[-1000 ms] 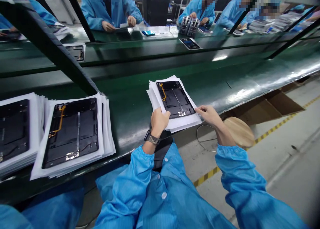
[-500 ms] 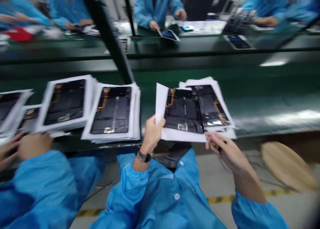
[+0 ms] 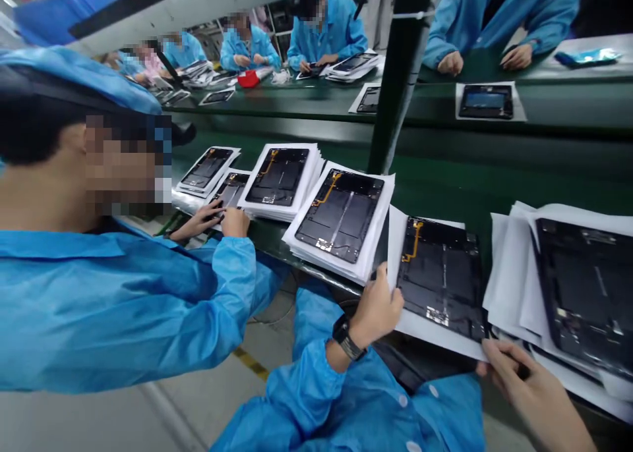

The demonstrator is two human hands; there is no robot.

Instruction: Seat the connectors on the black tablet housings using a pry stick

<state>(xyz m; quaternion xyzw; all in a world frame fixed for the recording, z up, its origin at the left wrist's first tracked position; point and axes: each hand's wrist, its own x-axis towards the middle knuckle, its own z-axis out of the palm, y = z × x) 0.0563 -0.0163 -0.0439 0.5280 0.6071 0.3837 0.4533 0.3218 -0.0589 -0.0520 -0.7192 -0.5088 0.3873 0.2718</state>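
Note:
My left hand [image 3: 378, 307] grips the left edge of a white sheet [image 3: 420, 323] that carries a black tablet back panel [image 3: 440, 277] with an orange flex cable. My right hand [image 3: 519, 373] pinches the sheet's lower right corner. The panel is held just off the green belt's near edge, between two stacks. To its right lies a stack of sheets with another black panel [image 3: 586, 294] on top. To its left sits a stack topped by a similar panel [image 3: 341, 215].
A co-worker in a blue coat sits close on my left, hands [image 3: 217, 218] on a panel. More panel stacks [image 3: 279, 175] line the green conveyor [image 3: 494, 175]. A black post [image 3: 395, 76] rises from the belt. Several people work across it.
The view swung left. Both hands lifted the top sheet and panel off the right stack and carried it left. The neighbouring co-worker has come into view.

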